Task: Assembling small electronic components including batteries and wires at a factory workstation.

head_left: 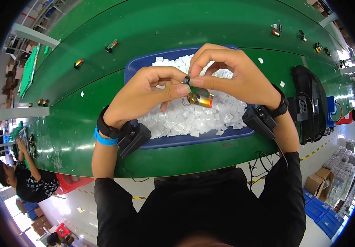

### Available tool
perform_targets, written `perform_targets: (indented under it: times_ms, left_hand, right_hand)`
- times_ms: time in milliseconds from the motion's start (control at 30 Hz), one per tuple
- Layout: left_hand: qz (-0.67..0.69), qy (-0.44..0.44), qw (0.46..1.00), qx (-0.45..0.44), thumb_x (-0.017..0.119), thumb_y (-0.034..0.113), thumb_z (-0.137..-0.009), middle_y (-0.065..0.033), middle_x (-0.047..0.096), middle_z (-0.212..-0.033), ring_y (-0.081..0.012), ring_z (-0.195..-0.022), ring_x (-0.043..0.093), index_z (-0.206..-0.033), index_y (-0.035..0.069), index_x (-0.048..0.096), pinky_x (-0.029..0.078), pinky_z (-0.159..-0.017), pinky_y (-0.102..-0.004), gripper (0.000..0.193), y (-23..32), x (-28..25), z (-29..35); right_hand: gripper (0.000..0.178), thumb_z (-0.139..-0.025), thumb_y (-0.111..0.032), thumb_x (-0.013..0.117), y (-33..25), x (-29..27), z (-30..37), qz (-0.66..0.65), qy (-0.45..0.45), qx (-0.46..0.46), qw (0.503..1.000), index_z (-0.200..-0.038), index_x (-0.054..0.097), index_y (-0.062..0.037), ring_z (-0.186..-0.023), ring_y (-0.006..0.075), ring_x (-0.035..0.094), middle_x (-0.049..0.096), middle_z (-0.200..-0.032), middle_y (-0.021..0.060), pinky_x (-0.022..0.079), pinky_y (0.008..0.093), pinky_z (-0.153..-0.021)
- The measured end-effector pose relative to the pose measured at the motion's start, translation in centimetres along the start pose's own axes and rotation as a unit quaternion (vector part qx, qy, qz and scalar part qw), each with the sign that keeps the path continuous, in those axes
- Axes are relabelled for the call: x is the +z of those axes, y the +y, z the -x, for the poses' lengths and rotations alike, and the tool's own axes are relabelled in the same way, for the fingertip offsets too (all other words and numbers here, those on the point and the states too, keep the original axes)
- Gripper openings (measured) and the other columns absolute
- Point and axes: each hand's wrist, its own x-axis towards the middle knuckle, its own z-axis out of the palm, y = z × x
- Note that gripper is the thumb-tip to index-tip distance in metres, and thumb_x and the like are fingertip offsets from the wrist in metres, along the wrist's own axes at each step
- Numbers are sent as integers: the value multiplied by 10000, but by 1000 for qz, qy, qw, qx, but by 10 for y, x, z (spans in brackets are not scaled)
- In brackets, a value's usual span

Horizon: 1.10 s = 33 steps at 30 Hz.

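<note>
Over a blue tray (pixel 157 143) heaped with small white squares (pixel 185 119), my two hands meet at a small black round part (pixel 186 80). My left hand (pixel 150 88) is closed, its thumb and index finger pinching that part from the left. From the right, the thumb and fingertips of my right hand (pixel 231 72) press together at the same part; whatever lies between them is mostly covered. Just below the fingers hangs a gold and red battery (pixel 201 100), with a bit of green circuit board (pixel 203 91) beside it and thin wires at its left.
Small battery assemblies lie on the green table at far left (pixel 111 45) and far right (pixel 318 47). A black bag (pixel 309 107) rests right of the tray. Black devices (pixel 134 138) with cables sit on my wrists. Another person (pixel 27 181) works at the left edge.
</note>
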Motion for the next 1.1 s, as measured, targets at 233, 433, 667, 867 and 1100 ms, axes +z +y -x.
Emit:
perform_targets:
  times_ms: [233,433,667,867,1100]
  left_hand:
    - [4,6,1000,-5,707,292,-899,21,617,-769,-36,-610,491,-1026,24,674,404,-506,-203,298,-2,2,-1]
    - [-30,25,999,6,720,291,-890,22,620,-774,-17,-579,470,-1027,24,679,376,-484,-186,303,-3,2,1]
    - [-21,30,999,9,711,295,-896,18,616,-783,-26,-575,472,-1037,25,680,374,-483,-191,306,-4,1,-3]
    - [23,120,992,45,669,284,-927,2,623,-827,-45,-591,478,-1059,9,660,388,-493,-199,306,-8,-2,-6]
    - [47,153,987,31,606,252,-967,-10,620,-842,-55,-600,506,-1088,-7,619,416,-498,-205,286,-6,7,-7]
  right_hand:
    - [90,-868,-127,713,-1,7,3,15,40,7,999,-887,658,-59,-881,119,608,636,-957,17,486,257,-752]
    - [90,-872,-130,709,-5,9,4,52,75,27,995,-881,658,-56,-867,117,606,635,-954,17,482,245,-728]
    - [105,-882,-129,698,-1,5,3,6,80,87,993,-928,669,-39,-873,115,613,653,-970,26,495,248,-719]
    - [184,-832,-128,742,-19,0,4,67,163,-29,984,-970,665,-34,-852,160,630,666,-942,45,507,267,-711]
    - [373,-621,-113,797,-6,19,0,452,162,-244,842,-961,652,-65,-798,260,613,643,-895,56,501,310,-670]
